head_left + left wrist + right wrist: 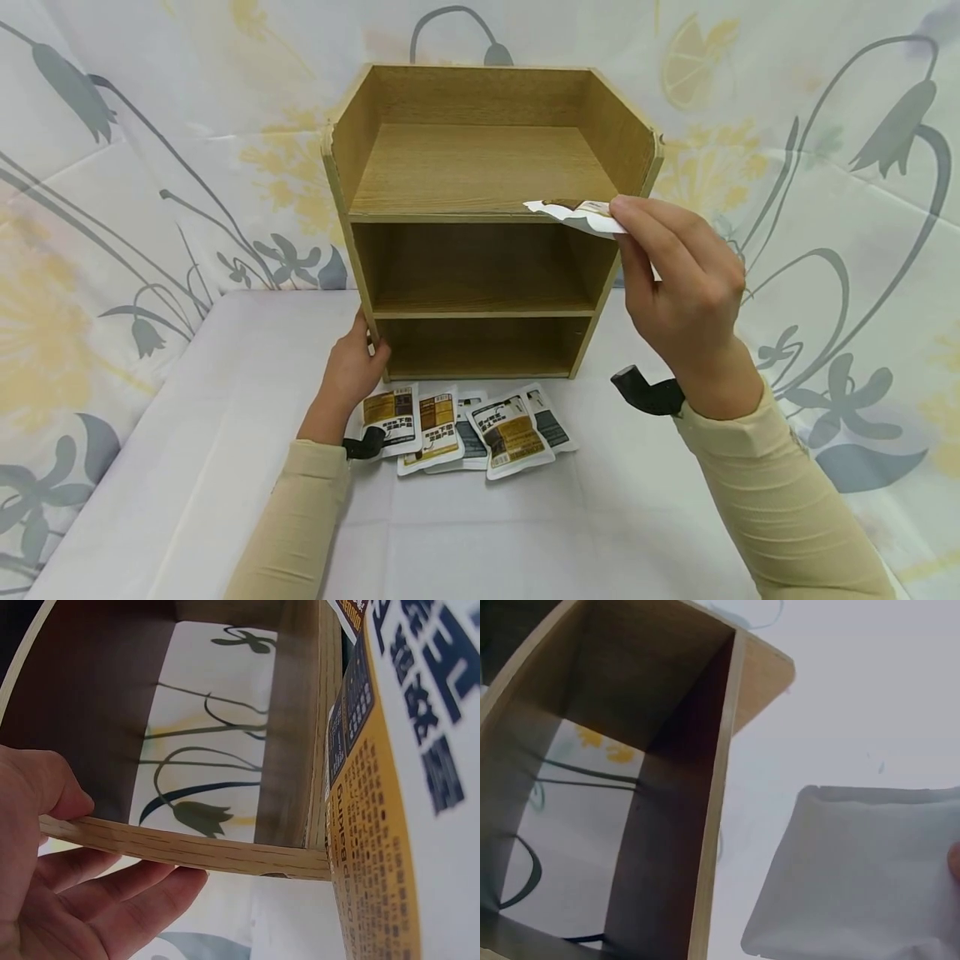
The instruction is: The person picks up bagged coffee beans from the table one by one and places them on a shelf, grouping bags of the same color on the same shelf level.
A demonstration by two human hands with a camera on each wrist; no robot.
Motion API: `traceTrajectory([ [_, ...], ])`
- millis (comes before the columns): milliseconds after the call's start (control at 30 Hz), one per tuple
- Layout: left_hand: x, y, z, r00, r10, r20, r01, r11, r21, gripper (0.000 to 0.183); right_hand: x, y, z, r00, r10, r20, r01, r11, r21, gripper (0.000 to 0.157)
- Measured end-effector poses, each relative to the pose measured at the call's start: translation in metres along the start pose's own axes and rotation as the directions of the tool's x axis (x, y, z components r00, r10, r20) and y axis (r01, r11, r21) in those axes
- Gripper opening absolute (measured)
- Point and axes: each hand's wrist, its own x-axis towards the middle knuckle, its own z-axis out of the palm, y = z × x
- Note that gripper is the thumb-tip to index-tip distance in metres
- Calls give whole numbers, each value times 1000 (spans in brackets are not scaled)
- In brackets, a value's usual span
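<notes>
A small wooden shelf unit (pixel 483 162) with an upper tray and two lower compartments stands on the cloth. My left hand (pixel 351 371) grips its left side panel near the bottom; the left wrist view shows the thumb inside the panel edge and the fingers outside. Between thumb and fingers, my right hand (pixel 686 279) pinches a flat white packet (pixel 579 215) by one end, held over the top tray's front edge. From the right wrist, that packet shows its plain pale face (pixel 855 870).
Several packets lie overlapping before the unit, including a white-and-brown one (pixel 513 437), a yellow-brown one (pixel 433 429) and one beside the left wrist (pixel 393 412). A dark grey packet (pixel 551 421) is partly covered. A flower-printed cloth (pixel 787 208) hangs behind.
</notes>
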Motion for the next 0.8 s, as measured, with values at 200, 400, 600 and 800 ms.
traceTrajectory([
  [200,1,0,0,1000,-9,5,9,1000,1,67,0,9,9,999,-11,37,11,1000,6,13],
  [400,1,-1,0,1000,-7,2,7,1000,5,67,-6,21,16,996,-31,86,32,999,-17,13],
  [600,1,-2,1,1000,-5,2,5,1000,5,67,-11,30,23,989,-61,137,65,998,-26,16],
  [800,0,-2,1,1000,-7,3,7,1000,8,65,-16,38,31,979,-91,184,94,996,-7,19],
])
